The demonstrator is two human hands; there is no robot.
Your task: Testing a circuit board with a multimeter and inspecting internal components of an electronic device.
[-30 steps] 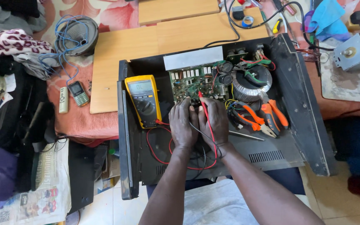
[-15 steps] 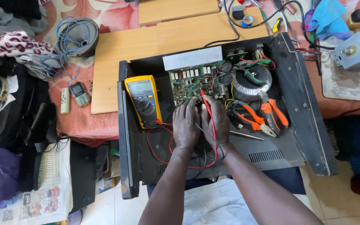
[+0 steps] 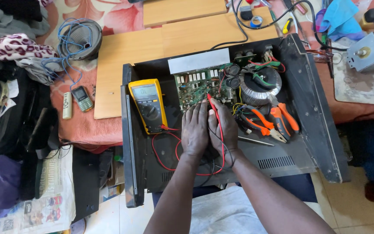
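An open black amplifier chassis (image 3: 308,108) lies on the table in front of me. Inside it are a green circuit board (image 3: 195,86) and a round transformer (image 3: 260,84). My right hand (image 3: 225,128) holds a red test probe (image 3: 213,105) with its tip on the board's near edge. My left hand (image 3: 195,130) lies beside it, touching it, with the fingers together and pointing at the board; what it holds is hidden. A yellow multimeter (image 3: 149,105) rests in the chassis left of my hands. Its red lead (image 3: 165,158) loops across the chassis floor.
Orange-handled pliers (image 3: 282,121) and cutters lie in the chassis right of my hands, with a thin metal rod (image 3: 256,141). A wooden board (image 3: 152,47) sits behind. A phone (image 3: 82,98), a remote, a coil with blue wire (image 3: 81,41) and clothes are at the left. A grey motor part (image 3: 371,52) is at the right.
Both hands stay at the board's near edge with the red probe still on it. Only the view shifts slightly.
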